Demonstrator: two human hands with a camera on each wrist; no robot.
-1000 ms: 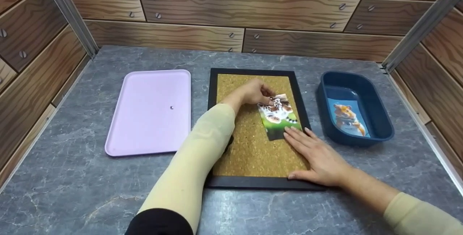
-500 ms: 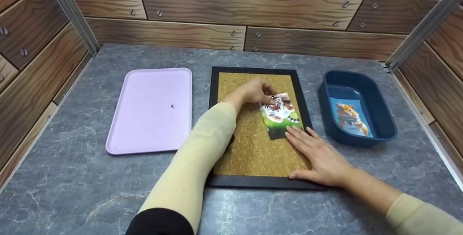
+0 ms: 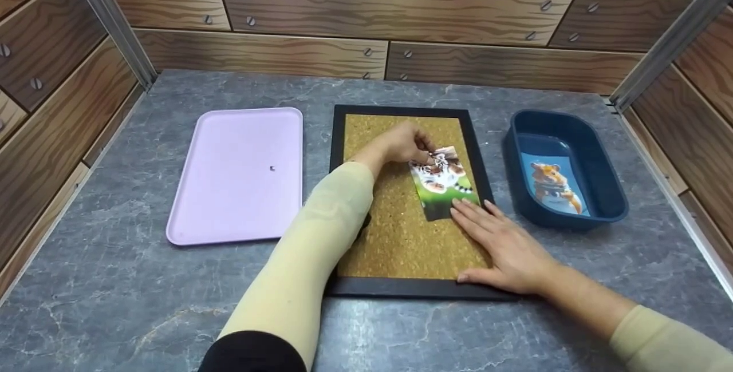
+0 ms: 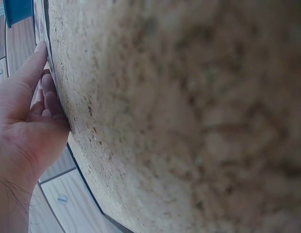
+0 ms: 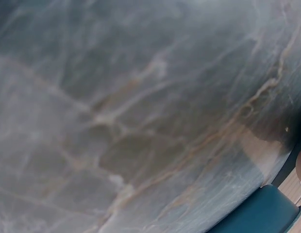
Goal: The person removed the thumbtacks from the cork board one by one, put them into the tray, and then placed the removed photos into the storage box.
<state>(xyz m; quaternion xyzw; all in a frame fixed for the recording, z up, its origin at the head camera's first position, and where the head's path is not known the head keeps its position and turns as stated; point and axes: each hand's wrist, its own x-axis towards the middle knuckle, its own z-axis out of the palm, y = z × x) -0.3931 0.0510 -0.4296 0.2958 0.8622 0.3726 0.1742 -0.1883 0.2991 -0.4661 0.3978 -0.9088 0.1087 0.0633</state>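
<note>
A corkboard with a black frame lies at the middle of the table. On its right half is a photo of a white and brown animal over green. My left hand is at the photo's upper left, fingers bent, thumb overlapping its edge. I cannot tell whether the fingertips pinch anything. In the left wrist view, the left thumb reaches the photo's edge close to the cork. My right hand lies spread over the board's lower right, fingertips at the photo's lower corner and thumb on the frame.
Left of the board sits a lilac tray bearing a tiny metallic object. To the right stands a dark blue bin with a hamster picture inside. Wood-patterned walls enclose the grey marbled table at back and sides.
</note>
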